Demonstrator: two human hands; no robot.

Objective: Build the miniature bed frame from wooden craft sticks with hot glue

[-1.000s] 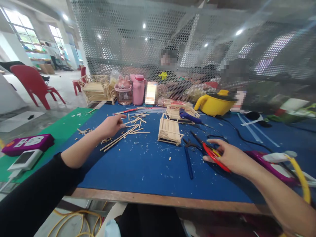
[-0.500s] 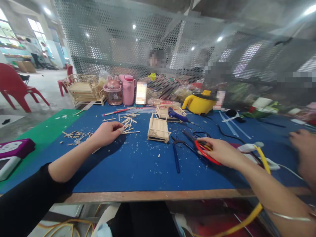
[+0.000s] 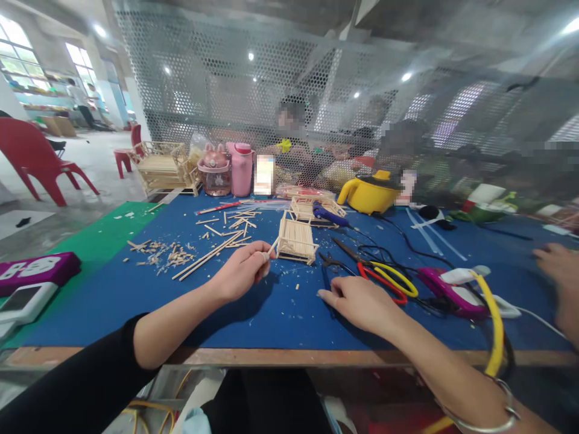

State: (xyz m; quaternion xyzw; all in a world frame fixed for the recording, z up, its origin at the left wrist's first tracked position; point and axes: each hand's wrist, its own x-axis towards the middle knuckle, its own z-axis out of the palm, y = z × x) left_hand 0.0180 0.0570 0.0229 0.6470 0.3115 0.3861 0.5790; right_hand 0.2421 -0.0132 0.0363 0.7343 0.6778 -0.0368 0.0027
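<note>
My left hand (image 3: 246, 268) pinches a thin wooden stick (image 3: 274, 246) just left of a small stick-built frame (image 3: 297, 239). My right hand (image 3: 357, 299) lies over the handles of the blue-handled pliers (image 3: 326, 278); its fingers are partly bent, and whether they grip the handles is unclear. Beside it are scissors (image 3: 380, 278) with red and yellow handles. Behind the small frame sits another stick piece (image 3: 301, 210) with a blue glue gun (image 3: 329, 214) on it. Loose sticks (image 3: 210, 256) and short offcuts (image 3: 174, 255) lie to the left.
A yellow pot (image 3: 371, 194), pink bottle (image 3: 241, 170), pink jar (image 3: 216, 175) and phone (image 3: 264, 176) stand at the back. Cables and a purple device (image 3: 452, 293) lie right. Another person's hand (image 3: 558, 265) is at the far right.
My left hand has moved right from the loose sticks to the small frame, now with a stick. My right hand has left the scissors and moved left onto the pliers' handles.
</note>
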